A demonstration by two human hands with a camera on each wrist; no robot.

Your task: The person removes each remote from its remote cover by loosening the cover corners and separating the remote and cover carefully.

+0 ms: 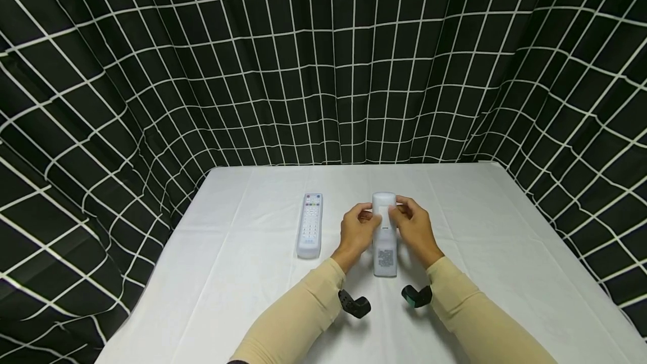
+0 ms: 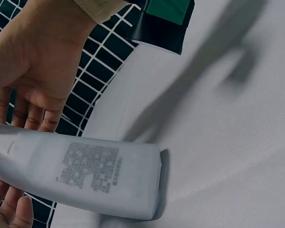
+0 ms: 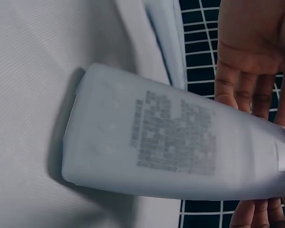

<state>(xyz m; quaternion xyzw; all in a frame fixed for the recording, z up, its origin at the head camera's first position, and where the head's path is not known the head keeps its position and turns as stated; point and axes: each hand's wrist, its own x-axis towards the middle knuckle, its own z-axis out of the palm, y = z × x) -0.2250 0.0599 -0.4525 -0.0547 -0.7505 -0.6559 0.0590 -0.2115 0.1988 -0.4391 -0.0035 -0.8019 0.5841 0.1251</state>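
Note:
A white remote control (image 1: 385,243) is held with its back facing up, its far end toward the curtain. In both wrist views a grey printed patch shows on the back of this remote (image 2: 109,173). My left hand (image 1: 356,233) grips its left side, thumb on the back and fingers at the edge. From the other side my right hand (image 1: 417,232) grips it the same way, its thumb near a small label. The near end of the remote casts a shadow on the cloth in the right wrist view. The side with its buttons is hidden.
A second white remote (image 1: 310,226) lies button side up on the white tablecloth (image 1: 242,274), left of my hands. A black curtain with white grid lines (image 1: 354,72) surrounds the table at the back and sides. Black wrist cameras (image 1: 355,304) sit below both wrists.

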